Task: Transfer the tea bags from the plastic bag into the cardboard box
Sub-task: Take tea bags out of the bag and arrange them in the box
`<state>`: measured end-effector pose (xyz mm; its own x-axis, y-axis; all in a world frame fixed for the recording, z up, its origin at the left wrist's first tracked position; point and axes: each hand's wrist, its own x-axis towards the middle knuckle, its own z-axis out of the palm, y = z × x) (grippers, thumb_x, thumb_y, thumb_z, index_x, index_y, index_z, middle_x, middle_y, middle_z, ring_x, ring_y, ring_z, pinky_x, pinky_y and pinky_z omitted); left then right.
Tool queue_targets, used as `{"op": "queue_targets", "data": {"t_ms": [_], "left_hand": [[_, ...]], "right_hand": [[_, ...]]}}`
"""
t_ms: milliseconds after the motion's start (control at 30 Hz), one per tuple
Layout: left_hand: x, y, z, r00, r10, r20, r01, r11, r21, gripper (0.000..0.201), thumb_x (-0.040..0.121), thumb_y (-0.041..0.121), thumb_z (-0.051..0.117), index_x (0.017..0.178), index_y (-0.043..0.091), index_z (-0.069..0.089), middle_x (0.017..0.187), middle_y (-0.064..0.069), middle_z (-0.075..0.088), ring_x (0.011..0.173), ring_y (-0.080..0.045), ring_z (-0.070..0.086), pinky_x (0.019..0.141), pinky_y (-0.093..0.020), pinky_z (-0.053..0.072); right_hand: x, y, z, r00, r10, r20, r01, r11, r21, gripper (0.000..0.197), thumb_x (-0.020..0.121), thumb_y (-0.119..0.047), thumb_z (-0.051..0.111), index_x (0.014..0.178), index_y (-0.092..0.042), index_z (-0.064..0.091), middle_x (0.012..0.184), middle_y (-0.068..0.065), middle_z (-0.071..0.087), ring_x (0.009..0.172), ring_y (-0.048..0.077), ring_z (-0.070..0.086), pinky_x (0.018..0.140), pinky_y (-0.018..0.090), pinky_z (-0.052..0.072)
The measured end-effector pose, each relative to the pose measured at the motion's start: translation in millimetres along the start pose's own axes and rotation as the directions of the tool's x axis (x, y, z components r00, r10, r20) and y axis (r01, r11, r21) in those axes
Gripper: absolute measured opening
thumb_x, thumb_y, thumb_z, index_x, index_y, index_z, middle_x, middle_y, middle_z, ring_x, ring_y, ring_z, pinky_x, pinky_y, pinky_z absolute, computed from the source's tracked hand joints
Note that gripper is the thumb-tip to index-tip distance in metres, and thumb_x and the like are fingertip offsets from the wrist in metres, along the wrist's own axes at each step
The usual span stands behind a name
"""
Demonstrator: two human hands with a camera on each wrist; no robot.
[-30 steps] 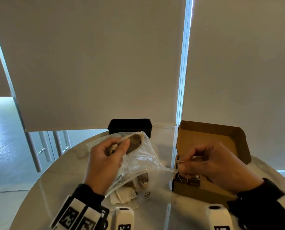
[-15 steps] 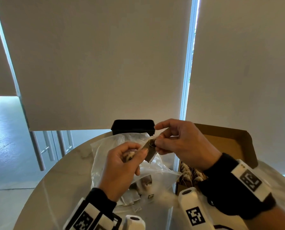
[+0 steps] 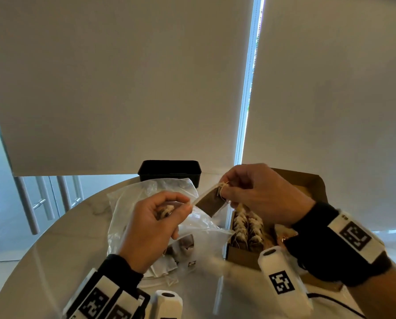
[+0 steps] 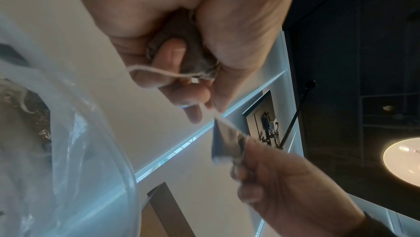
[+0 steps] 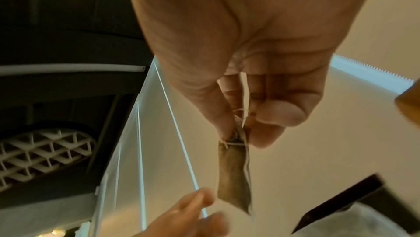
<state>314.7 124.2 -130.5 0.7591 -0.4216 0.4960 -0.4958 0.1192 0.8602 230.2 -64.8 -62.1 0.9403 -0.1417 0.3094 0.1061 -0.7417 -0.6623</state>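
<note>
My left hand is curled round a brown tea bag above the clear plastic bag, which holds more tea bags. My right hand pinches the knotted top of a second tea bag, which hangs below its fingertips. A white string runs taut from this bag to my left hand. The open cardboard box stands on the right under my right wrist, with rows of tea bags inside.
A black rectangular container stands at the table's far edge behind the plastic bag. The round marble table has bare surface on the left. A dark cable lies near the front right. Roller blinds hang behind.
My right hand left the box, reached across to my left hand, pinched a tea bag there and has drawn it right, stretching the string between both hands.
</note>
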Motion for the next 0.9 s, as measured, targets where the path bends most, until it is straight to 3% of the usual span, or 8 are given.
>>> {"op": "queue_targets", "data": {"t_ms": [100,233,333,533,900], "left_hand": [[1,0,-2,1.0,-0.009,-0.007,0.009,0.999,-0.035,0.007,0.081,0.011,0.067,0.087,0.014,0.07,0.079,-0.009,0.07,0.046,-0.014,0.049,0.048,-0.019,0.046],[1,0,-1,1.0,-0.02,-0.017,0.02,0.999,-0.047,0.007,0.081,0.01,0.068,0.084,0.016,0.071,0.078,-0.008,0.07,0.047,-0.015,0.047,0.046,-0.02,0.045],[2,1,-1,0.999,-0.037,-0.031,0.035,0.998,-0.047,0.008,0.081,0.011,0.069,0.082,0.018,0.072,0.077,-0.007,0.07,0.046,-0.014,0.045,0.046,-0.019,0.044],[2,2,-3,0.999,-0.038,-0.033,0.037,0.998,-0.044,0.008,0.081,0.011,0.069,0.08,0.018,0.072,0.071,-0.01,0.066,0.047,-0.015,0.044,0.045,-0.019,0.042],[1,4,-3,0.999,-0.037,-0.029,0.036,0.999,-0.028,0.006,0.081,0.009,0.068,0.081,0.014,0.071,0.052,0.004,0.056,0.048,-0.017,0.042,0.045,-0.018,0.041]], "right_hand": [[-9,21,-20,0.998,0.063,0.002,-0.061,0.975,-0.212,0.007,0.089,-0.028,0.065,0.082,-0.031,0.063,0.072,-0.012,0.064,0.064,0.0,0.061,0.061,0.016,0.046],[-22,48,-23,0.976,0.197,0.095,-0.13,0.872,-0.472,0.011,0.091,-0.035,0.06,0.081,-0.039,0.056,0.088,-0.012,0.063,0.082,0.008,0.06,0.075,0.019,0.048],[-29,61,-20,0.95,0.27,0.16,-0.164,0.862,-0.48,0.014,0.091,-0.034,0.06,0.081,-0.041,0.054,0.092,-0.012,0.062,0.087,0.008,0.058,0.081,0.023,0.05],[-30,74,-9,0.925,0.323,0.2,-0.184,0.841,-0.508,0.004,0.09,-0.035,0.062,0.093,-0.037,0.061,0.097,-0.017,0.056,0.09,0.005,0.055,0.08,0.018,0.045],[-24,76,-5,0.874,0.414,0.254,-0.228,0.812,-0.538,0.034,0.091,-0.036,0.06,0.125,-0.034,0.059,0.114,-0.011,0.059,0.098,0.007,0.056,0.09,0.026,0.05]]}}
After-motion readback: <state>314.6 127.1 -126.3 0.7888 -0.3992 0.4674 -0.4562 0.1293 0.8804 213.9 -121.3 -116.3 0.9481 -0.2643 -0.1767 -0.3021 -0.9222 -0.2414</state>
